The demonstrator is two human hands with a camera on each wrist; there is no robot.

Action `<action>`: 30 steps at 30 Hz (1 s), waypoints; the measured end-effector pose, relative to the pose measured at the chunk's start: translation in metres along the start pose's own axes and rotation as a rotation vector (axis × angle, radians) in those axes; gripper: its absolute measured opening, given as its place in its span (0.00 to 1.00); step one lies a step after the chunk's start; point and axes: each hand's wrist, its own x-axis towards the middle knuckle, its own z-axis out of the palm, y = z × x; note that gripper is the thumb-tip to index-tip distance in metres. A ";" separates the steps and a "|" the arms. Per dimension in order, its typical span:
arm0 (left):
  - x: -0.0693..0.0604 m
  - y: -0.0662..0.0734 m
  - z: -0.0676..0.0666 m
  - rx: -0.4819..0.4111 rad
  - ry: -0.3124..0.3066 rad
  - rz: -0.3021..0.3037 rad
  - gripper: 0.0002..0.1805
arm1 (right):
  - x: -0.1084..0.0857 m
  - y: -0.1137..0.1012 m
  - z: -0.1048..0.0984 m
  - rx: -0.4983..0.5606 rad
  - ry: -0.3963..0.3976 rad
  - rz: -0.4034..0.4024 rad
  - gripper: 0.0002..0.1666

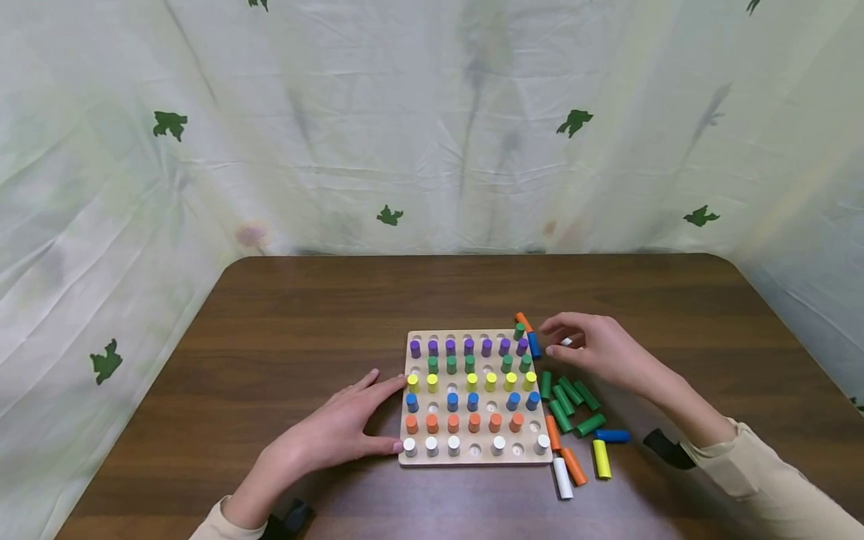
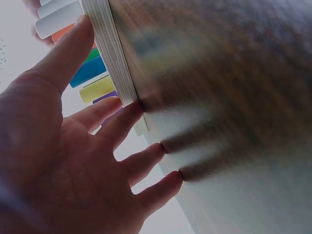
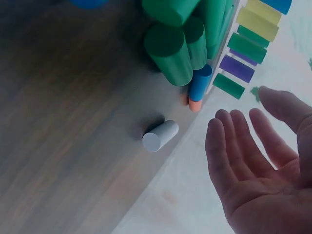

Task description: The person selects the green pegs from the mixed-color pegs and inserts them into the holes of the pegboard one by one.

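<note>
I view a pale, smooth wooden board [image 1: 485, 436] on the wood-grain table [image 1: 324, 300]. It carries upright cylindrical pegs [image 1: 452, 403]: seven purple, six green, six yellow, six orange, five blue, five white. Around its right side lie loose pegs [image 1: 590, 425]: six green, three orange, two blue, two white, one yellow. The left hand [image 1: 331, 427], fingers extended, touches the board's left edge. The right hand [image 1: 604, 345], released, is just beside one white peg [image 3: 162, 135].

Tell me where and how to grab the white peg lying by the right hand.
Pinch the white peg across the middle of its rounded side, probably best from above and its right: it lies on its side on the table, apart from other pegs, while the blue peg and pegboard sit to its left.
</note>
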 end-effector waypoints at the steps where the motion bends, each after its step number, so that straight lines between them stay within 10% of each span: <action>1: 0.000 0.000 0.000 0.000 0.001 -0.002 0.48 | -0.002 0.000 0.000 -0.008 -0.004 0.001 0.18; 30: 0.000 0.001 0.000 0.009 -0.001 -0.013 0.48 | -0.034 0.002 0.016 -0.002 -0.109 0.145 0.22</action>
